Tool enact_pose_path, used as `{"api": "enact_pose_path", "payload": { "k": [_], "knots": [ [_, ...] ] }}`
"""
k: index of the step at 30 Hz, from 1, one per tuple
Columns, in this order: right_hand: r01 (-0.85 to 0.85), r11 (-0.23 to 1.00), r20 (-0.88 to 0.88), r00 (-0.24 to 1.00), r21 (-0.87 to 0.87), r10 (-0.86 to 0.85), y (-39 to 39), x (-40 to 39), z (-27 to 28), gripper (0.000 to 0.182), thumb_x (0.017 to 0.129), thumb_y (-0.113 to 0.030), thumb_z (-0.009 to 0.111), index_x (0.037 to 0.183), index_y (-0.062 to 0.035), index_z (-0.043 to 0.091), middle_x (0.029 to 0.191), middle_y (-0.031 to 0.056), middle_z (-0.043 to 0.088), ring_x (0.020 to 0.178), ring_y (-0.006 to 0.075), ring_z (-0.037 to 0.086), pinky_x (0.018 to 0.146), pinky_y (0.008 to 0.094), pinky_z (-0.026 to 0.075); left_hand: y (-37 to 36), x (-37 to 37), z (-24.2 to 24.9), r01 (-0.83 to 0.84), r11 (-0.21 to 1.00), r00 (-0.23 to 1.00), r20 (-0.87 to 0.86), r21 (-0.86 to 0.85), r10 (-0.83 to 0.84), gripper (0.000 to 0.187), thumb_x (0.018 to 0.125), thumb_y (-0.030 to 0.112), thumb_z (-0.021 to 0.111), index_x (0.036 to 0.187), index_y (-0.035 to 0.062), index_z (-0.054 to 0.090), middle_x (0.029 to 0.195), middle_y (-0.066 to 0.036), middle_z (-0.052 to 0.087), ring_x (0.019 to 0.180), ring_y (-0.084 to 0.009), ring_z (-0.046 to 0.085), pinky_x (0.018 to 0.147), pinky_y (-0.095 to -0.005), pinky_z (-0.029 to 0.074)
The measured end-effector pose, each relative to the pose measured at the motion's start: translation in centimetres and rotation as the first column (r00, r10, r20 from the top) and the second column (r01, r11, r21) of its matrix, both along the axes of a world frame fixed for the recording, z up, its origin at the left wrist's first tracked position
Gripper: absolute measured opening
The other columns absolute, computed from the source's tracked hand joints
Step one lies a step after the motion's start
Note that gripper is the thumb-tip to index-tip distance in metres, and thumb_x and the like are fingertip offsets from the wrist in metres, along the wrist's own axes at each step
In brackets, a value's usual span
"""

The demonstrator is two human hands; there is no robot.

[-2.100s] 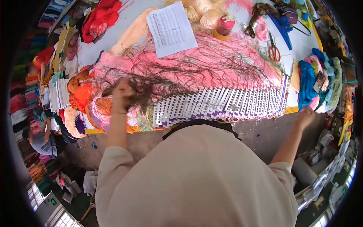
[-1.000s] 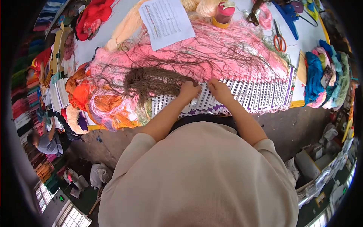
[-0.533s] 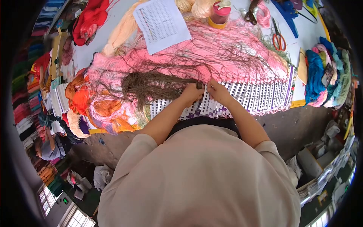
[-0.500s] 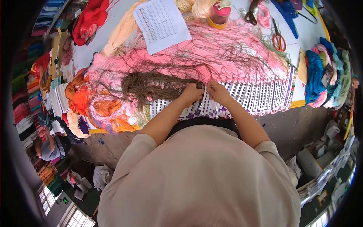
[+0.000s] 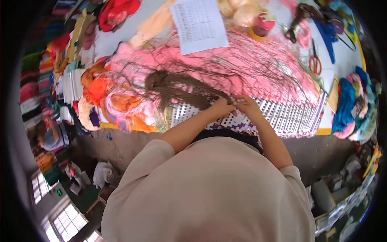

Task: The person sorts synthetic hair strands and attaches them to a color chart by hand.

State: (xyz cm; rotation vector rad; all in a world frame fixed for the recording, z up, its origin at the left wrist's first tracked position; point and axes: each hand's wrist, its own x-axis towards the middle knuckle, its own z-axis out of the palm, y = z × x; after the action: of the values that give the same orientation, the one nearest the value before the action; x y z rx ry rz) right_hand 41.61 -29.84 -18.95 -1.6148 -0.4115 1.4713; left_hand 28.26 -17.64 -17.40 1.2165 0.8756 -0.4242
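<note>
A hank of dark brown thread (image 5: 183, 86) lies across a wide spread of pink thread (image 5: 169, 56). Its right end runs into the closed fingers of my left hand (image 5: 221, 108). My right hand (image 5: 247, 107) is just to the right, thumb and forefinger pinched near the left fingertips; whatever is in that pinch is too small to make out. Below both hands runs a row of white cards with punched holes (image 5: 286, 115), overlapping side by side along the table's near edge. Loose brown strands trail over the pink thread.
A printed sheet (image 5: 200, 26) lies on the pink thread, with a pink-and-yellow container (image 5: 263, 27) to its right. Orange-handled scissors (image 5: 315, 64) lie farther right. Colored yarn bundles (image 5: 348, 107) hang at the right edge; orange skeins (image 5: 96, 86) sit left. A person (image 5: 56, 135) is at far left.
The view has tilted, so the table appears shifted right. My hands remain close together at the cards, and my right fingers now reach closer to my left fingertips.
</note>
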Motion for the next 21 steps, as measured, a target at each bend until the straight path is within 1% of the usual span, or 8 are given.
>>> {"api": "enact_pose_path", "payload": {
  "k": [3, 5, 7, 9, 12, 14, 15, 21],
  "knots": [
    [-0.003, 1.000, -0.024, 1.000, 0.001, 0.003, 0.0, -0.3, -0.2, 0.027, 0.079, -0.016, 0.075, 0.098, -0.0051, 0.060, 0.069, 0.0010, 0.057, 0.062, 0.0092, 0.050, 0.056, 0.0247, 0.040, 0.9, 0.3, 1.0, 0.362, 0.766, 0.923, -0.091, 0.531, -0.373, 0.021, 0.084, 0.020, 0.060, 0.086, 0.0003, 0.066, 0.079, -0.013, 0.070, 0.066, -0.0170, 0.064, 0.062, -0.0333, 0.049],
    [-0.237, 0.971, 0.400, 0.890, -0.006, 0.220, -0.8, -0.8, -3.2, 0.027, 0.076, -0.015, 0.076, 0.093, -0.0044, 0.058, 0.070, 0.0032, 0.057, 0.064, 0.0135, 0.052, 0.061, 0.0282, 0.043, 4.5, -1.2, 1.1, 0.293, 0.605, 0.949, -0.150, 0.741, -0.276, 0.020, 0.083, 0.020, 0.062, 0.081, -0.0003, 0.064, 0.073, -0.012, 0.067, 0.063, -0.0160, 0.062, 0.056, -0.0331, 0.047],
    [-0.252, 0.960, 0.431, 0.858, -0.120, 0.279, -0.3, -0.9, -2.6, 0.029, 0.075, -0.017, 0.077, 0.092, -0.0047, 0.058, 0.073, 0.0060, 0.058, 0.068, 0.0184, 0.056, 0.064, 0.0319, 0.045, 12.1, -4.9, 2.1, 0.288, 0.894, 0.940, 0.074, 0.342, -0.332, 0.020, 0.084, 0.020, 0.062, 0.074, 0.0023, 0.061, 0.067, -0.008, 0.062, 0.053, -0.0143, 0.055, 0.045, -0.0308, 0.041],
    [-0.246, 0.958, 0.468, 0.836, -0.150, 0.288, -0.1, -1.2, -2.7, 0.032, 0.073, -0.020, 0.079, 0.091, -0.0053, 0.058, 0.074, 0.0069, 0.060, 0.069, 0.0203, 0.058, 0.064, 0.0331, 0.046, 17.9, -6.1, 12.5, -0.340, 0.937, 0.940, -0.054, -0.077, 0.336, 0.012, 0.085, 0.019, 0.064, 0.077, 0.0104, 0.060, 0.064, 0.001, 0.055, 0.041, -0.0040, 0.036, 0.036, -0.0193, 0.023],
    [-0.236, 0.954, 0.482, 0.824, -0.187, 0.298, 0.2, -1.6, -2.1, 0.032, 0.072, -0.020, 0.079, 0.090, -0.0052, 0.058, 0.074, 0.0067, 0.060, 0.069, 0.0208, 0.059, 0.063, 0.0335, 0.045, 26.5, -10.6, 21.2, -0.624, 0.741, 0.781, 0.166, 0.248, 0.602, 0.008, 0.087, 0.016, 0.060, 0.085, 0.0091, 0.062, 0.061, 0.004, 0.050, 0.041, -0.0022, 0.028, 0.037, -0.0206, 0.018],
    [-0.236, 0.951, 0.512, 0.802, -0.201, 0.307, 0.3, -1.9, -2.2, 0.031, 0.071, -0.019, 0.079, 0.089, -0.0052, 0.057, 0.075, 0.0067, 0.061, 0.070, 0.0209, 0.059, 0.063, 0.0335, 0.045, 32.3, -14.6, 26.8, -0.508, 0.739, 0.861, 0.231, 0.443, 0.454, 0.016, 0.087, 0.017, 0.057, 0.097, 0.0091, 0.066, 0.064, 0.005, 0.056, 0.042, -0.0027, 0.023, 0.040, -0.0201, 0.017],
    [-0.219, 0.958, 0.523, 0.804, -0.185, 0.285, 0.2, -2.1, -2.4, 0.031, 0.070, -0.019, 0.079, 0.088, -0.0054, 0.057, 0.074, 0.0069, 0.061, 0.069, 0.0213, 0.059, 0.063, 0.0339, 0.045, 34.2, -15.6, 29.3, -0.601, 0.548, 0.784, 0.294, 0.582, 0.548, 0.020, 0.089, 0.018, 0.055, 0.102, 0.0077, 0.067, 0.070, 0.003, 0.063, 0.043, -0.0020, 0.024, 0.039, -0.0202, 0.016],
    [-0.218, 0.966, 0.628, 0.734, -0.141, 0.258, 0.0, -2.9, -3.7, 0.029, 0.069, -0.016, 0.078, 0.085, -0.0077, 0.055, 0.071, 0.0077, 0.059, 0.068, 0.0248, 0.059, 0.062, 0.0375, 0.045, 40.8, -23.8, 47.1, -0.664, 0.623, 0.669, 0.700, 0.413, 0.250, 0.032, 0.102, 0.020, 0.043, 0.124, -0.0029, 0.052, 0.084, 0.000, 0.054, 0.047, -0.0022, 0.029, 0.040, -0.0180, 0.021]
  ]
}}
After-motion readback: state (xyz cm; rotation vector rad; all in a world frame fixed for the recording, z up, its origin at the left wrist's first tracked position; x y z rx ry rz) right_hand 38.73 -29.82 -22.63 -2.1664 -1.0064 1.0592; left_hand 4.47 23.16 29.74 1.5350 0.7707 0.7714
